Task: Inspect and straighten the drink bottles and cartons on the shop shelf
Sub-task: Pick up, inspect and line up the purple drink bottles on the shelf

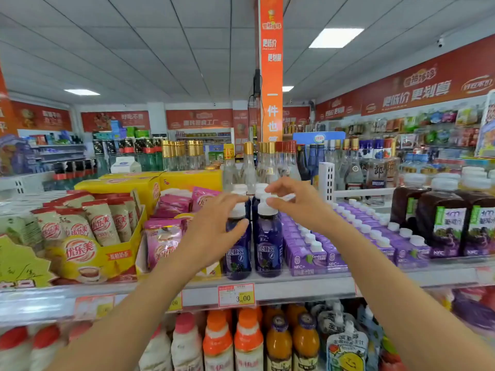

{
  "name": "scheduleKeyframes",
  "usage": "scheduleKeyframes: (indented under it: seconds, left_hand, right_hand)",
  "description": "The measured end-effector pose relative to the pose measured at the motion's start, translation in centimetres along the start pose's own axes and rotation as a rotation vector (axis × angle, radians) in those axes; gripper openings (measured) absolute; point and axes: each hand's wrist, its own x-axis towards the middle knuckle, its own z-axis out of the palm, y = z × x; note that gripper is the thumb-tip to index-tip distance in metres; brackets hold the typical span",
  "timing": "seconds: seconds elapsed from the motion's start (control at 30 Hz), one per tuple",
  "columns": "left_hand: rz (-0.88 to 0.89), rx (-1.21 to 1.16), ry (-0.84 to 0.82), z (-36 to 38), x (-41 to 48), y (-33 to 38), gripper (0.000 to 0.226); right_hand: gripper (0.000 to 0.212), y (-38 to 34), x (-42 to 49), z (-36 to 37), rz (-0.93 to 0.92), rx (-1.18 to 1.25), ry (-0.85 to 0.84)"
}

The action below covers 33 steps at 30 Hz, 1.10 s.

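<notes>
Two rows of blue drink bottles with white caps stand front to back on the top shelf (308, 286). My left hand (214, 226) wraps around the neck and shoulder of the front left blue bottle (238, 259). My right hand (297, 202) hovers just above the caps behind the front right blue bottle (268, 247), thumb and fingers apart and curled, holding nothing. Purple juice cartons (308, 257) with white caps fill the shelf right of the bottles. Dark grape juice bottles (444, 220) stand further right.
Yellow display boxes of milk tea sachets (91, 236) and pink packets (163, 242) sit left of the bottles. Glass liquor bottles (249, 167) stand behind. A white divider (326, 180) rises at the right. The lower shelf holds orange-capped bottles (247, 341) and pouches. A price tag (236, 295) hangs on the shelf edge.
</notes>
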Motion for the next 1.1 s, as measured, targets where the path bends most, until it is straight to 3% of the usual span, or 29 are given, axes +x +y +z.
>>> scheduleKeyframes:
  seconds: [0.17,0.47,0.63,0.73,0.83,1.0,1.1]
  left_hand:
    - [0.018,0.118,-0.025,1.6,-0.3,-1.0,0.047]
    - [0.035,0.119,-0.02,2.0,-0.8,-1.5,0.044]
    - [0.043,-0.056,0.163,1.6,-1.3,1.1,0.05]
    - [-0.123,-0.329,0.062,1.8,-2.6,4.6,0.064]
    - [-0.247,-0.427,0.013,3.0,-3.6,6.4,0.079]
    - [-0.299,-0.415,0.035,4.2,-4.7,6.5,0.063]
    - [-0.308,-0.5,0.044,4.0,-5.2,5.9,0.065]
  right_hand:
    - [0.033,1.8,-0.7,1.9,0.103,-0.033,-0.072]
    - [0.019,2.1,-0.9,2.7,0.094,0.186,0.168]
    - [0.018,-0.9,-1.3,-1.7,0.063,0.479,0.328]
    - [0.015,-2.2,-2.7,-2.2,0.085,0.533,0.267]
    - [0.02,-2.8,-4.6,-0.9,0.13,0.556,0.233]
    - [0.023,-3.4,-6.7,0.3,0.16,0.514,0.274]
    - [0.033,-3.1,-7.8,-0.4,0.168,0.499,0.162]
